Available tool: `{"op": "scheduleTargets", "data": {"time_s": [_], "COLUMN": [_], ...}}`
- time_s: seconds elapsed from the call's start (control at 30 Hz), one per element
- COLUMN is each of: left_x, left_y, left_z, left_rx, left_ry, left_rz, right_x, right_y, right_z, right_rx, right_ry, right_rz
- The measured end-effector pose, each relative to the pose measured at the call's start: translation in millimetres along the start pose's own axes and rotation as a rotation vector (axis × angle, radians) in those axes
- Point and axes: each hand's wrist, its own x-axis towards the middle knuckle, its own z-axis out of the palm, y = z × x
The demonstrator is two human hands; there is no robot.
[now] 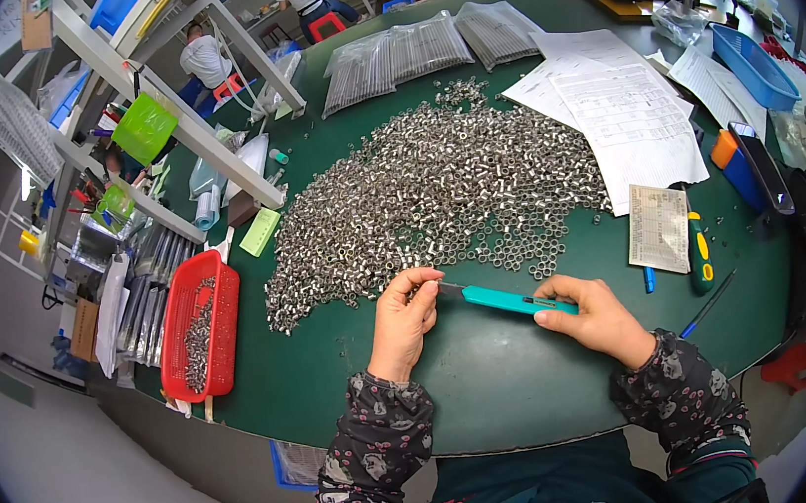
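Observation:
My right hand (594, 314) grips a teal utility knife (508, 299) by its handle, its blade pointing left. At the blade's tip my left hand (403, 313) is closed in a pinch between thumb and forefinger. Whatever sits in that pinch is too small to make out. Just beyond both hands spreads a big heap of small silvery metal rings (436, 188), some lying flat and single along its near edge.
A red basket (222, 322) with metal pieces stands left. Papers (621, 117), a brown card (657, 228), a green-yellow tool (699, 252), a pen (707, 304) and a phone (761, 166) lie right. Bagged metal rods (425, 48) lie behind the heap; a white frame (178, 108) rises left.

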Motion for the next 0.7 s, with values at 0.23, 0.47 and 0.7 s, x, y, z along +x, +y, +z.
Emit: {"op": "scheduleTargets", "data": {"time_s": [0.23, 0.47, 0.7], "left_x": [-0.1, 0.1, 0.7], "left_y": [1.4, -1.5, -1.7], "left_z": [-1.3, -1.2, -0.4], "left_rx": [0.049, 0.006, 0.059], "left_ry": [0.073, 0.087, 0.044], "left_rz": [-0.030, -0.013, 0.007], "right_x": [-8.7, -4.4, -1.9], "right_y": [-20.0, -11.9, -7.2], "right_z": [4.7, 1.1, -0.1], "right_rx": [-0.418, -0.216, -0.142], "right_ry": [0.338, 0.177, 0.070], "right_rz": [-0.327, -0.167, -0.057]}}
